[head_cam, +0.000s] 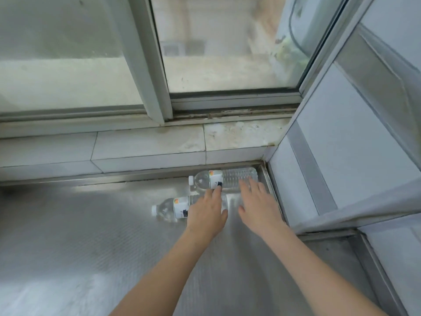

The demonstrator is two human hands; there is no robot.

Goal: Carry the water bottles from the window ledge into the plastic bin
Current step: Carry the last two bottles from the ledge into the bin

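The left hand (205, 213) lies spread, fingers straight, over the near bottle (169, 207), hiding its rear half. The right hand (257, 201), also spread, reaches the far bottle (224, 179) just beyond; contact is unclear. Both bottles lie sideways on the metal bench (79, 224).

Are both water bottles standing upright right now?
No, the far bottle and the near bottle both lie on their sides on the metal surface.
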